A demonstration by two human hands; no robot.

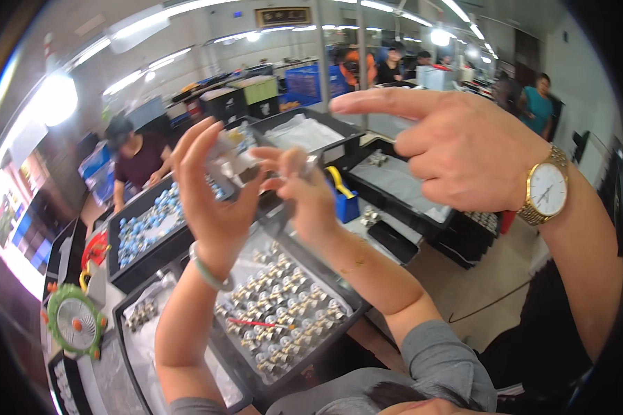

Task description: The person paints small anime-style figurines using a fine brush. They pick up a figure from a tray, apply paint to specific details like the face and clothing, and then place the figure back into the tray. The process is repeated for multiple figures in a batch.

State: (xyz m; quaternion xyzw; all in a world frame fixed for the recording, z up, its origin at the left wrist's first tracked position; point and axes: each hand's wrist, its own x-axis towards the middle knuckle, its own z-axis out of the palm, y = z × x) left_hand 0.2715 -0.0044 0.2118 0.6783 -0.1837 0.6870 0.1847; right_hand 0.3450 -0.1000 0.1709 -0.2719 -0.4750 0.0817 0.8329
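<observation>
My left hand [214, 197], with a pale bangle at the wrist, is raised with its thumb and fingers curled around a small whitish part [239, 159], blurred and partly hidden. Close beside it, my right hand [310, 204] pinches a small shiny piece [310, 164], too blurred to name. Below both hands lies a black tray [356, 304] with rows of small clear bulb-like parts [284, 304] on metal bases. A thin red stick-like tool [253, 323] rests across the rows.
Another person's hand [464, 149], wearing a gold watch [548, 188], points in from the right. Blue parts fill a tray [142, 273] at left, near a green fan [76, 321]. A blue holder [346, 206] stands beyond my right hand. A co-worker [138, 155] sits across.
</observation>
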